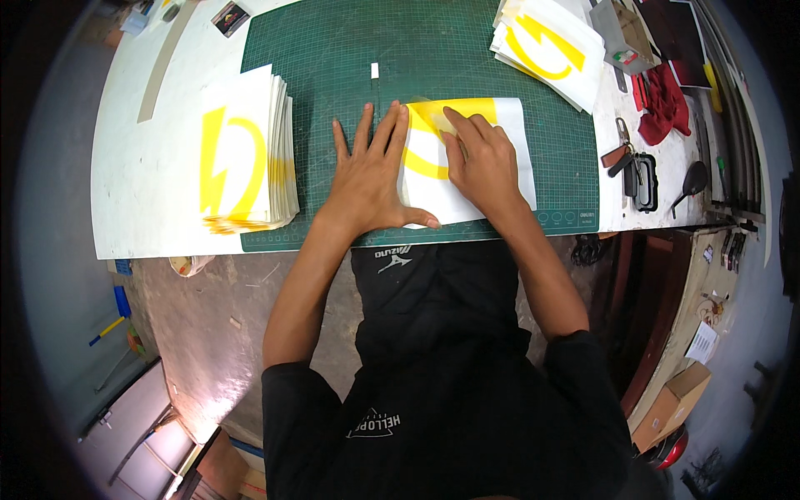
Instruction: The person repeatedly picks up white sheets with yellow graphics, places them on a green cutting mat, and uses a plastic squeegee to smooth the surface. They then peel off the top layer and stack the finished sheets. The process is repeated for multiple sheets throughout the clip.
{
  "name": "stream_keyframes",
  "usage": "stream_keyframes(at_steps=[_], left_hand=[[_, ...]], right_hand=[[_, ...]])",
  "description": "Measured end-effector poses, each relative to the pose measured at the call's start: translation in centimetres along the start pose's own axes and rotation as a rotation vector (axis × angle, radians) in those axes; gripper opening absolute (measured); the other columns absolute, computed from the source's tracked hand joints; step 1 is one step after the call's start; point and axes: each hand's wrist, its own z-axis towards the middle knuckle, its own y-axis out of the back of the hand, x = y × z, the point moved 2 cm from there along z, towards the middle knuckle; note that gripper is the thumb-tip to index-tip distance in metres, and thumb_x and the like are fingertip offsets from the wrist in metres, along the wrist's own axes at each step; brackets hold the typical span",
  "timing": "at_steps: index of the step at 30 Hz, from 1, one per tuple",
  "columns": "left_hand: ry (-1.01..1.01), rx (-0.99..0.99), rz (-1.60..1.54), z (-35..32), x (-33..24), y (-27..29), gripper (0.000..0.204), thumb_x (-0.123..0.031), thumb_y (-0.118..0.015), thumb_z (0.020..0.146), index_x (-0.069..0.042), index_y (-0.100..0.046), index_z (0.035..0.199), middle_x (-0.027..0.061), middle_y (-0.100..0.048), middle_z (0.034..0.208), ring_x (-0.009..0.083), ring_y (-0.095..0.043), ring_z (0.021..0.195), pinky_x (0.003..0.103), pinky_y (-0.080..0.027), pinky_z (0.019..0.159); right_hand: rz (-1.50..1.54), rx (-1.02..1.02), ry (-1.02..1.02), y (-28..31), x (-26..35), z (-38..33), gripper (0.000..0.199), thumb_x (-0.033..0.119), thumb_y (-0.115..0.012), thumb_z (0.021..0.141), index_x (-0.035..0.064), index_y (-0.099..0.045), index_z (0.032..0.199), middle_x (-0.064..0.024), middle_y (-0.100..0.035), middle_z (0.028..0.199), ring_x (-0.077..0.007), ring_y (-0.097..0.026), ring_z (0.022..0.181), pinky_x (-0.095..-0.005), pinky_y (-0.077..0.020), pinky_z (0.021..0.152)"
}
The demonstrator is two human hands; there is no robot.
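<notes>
A white sheet with a yellow lightning-and-curve design (427, 167) lies on the green cutting mat (333, 50) in front of me. My left hand (367, 183) is spread flat along its left edge, fingers pointing away and thumb near the front edge. On the sheet's upper middle, my right hand (485, 162) is closed, index finger and thumb forward around a pale, translucent piece (439, 122). What that piece is, I cannot make out. Left of my hands stands a thick stack of similar printed sheets (237, 158). Another stack (550, 50) lies at the far right.
A small white piece (374, 71) lies beyond my left hand. On the right are a grey bin (621, 37), red cloth (665, 104), keys (618, 150), a black frame-like case (646, 182) and a black spoon-shaped object (692, 182). A flat strip (167, 62) lies far left.
</notes>
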Motion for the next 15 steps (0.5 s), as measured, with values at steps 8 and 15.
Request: stream_keyframes(at_steps=[8, 15], left_hand=[[0.017, 0.038, 0.028, 0.0, -0.2, 0.1, 0.165, -0.096, -0.080, 0.037, -0.010, -0.030, 0.168, 0.0188, -0.017, 0.177, 0.0490, -0.007, 0.162, 0.080, -0.002, 0.122], [0.022, 0.046, 0.026, 0.1, 0.0, -0.1, 0.171, -0.096, -0.080, 0.036, -0.006, -0.022, 0.169, 0.0193, -0.016, 0.177, 0.0473, -0.006, 0.163, 0.079, 0.000, 0.123]], right_hand=[[-0.036, -0.104, -0.156, 2.6, -3.7, 0.0, 0.035, 0.009, -0.073, 0.091, -0.0009, -0.073, 0.125, -0.0207, -0.072, 0.099, -0.0385, -0.073, 0.082, -0.0459, -0.0591, 0.073], [-0.067, -0.188, -0.290, 5.1, -5.0, 0.1, 0.034, 0.005, -0.072, 0.091, -0.0010, -0.072, 0.125, -0.0197, -0.071, 0.097, -0.0379, -0.071, 0.081, -0.0466, -0.0571, 0.072]])
